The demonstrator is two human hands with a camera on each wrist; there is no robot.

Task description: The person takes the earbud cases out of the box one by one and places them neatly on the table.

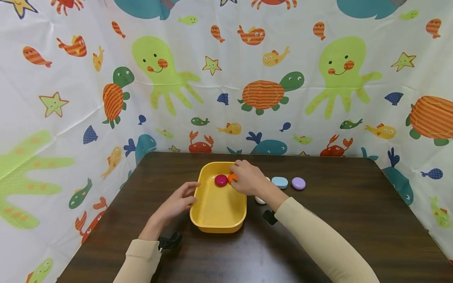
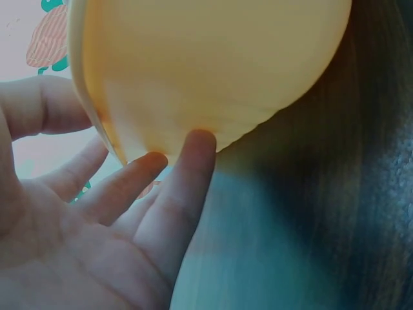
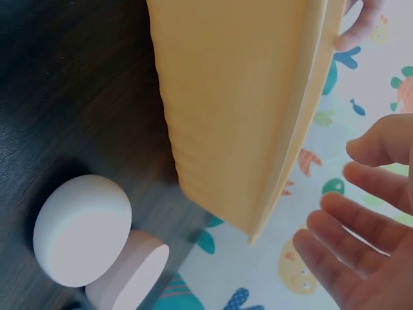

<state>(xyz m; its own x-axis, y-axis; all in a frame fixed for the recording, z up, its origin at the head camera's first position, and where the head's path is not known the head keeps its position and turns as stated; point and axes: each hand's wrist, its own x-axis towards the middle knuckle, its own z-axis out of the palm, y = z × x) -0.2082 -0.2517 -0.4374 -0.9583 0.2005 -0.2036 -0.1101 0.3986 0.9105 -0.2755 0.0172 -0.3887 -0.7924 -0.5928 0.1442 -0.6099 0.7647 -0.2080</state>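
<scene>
A yellow tub (image 1: pixel 216 214) stands on the dark table, with a crimson rounded piece (image 1: pixel 221 181) in its back half. Beside that piece, an orange piece (image 1: pixel 232 178) shows partly under my right hand (image 1: pixel 247 177). The right wrist view has the right hand (image 3: pixel 361 239) above the rim, fingers loosely extended and nothing visible between them. At the tub's left side is my left hand (image 1: pixel 178 200); its fairly straight fingers touch the outer wall (image 2: pixel 213 64) and one digit reaches over the rim.
Right of the tub lie a light blue piece (image 1: pixel 280 182) and a lilac round piece (image 1: pixel 298 183). White rounded pieces (image 3: pixel 82 229) sit close to the tub, partly hidden by the right arm in the head view. A sea-animal curtain (image 1: pixel 226 78) hangs behind and left of the table.
</scene>
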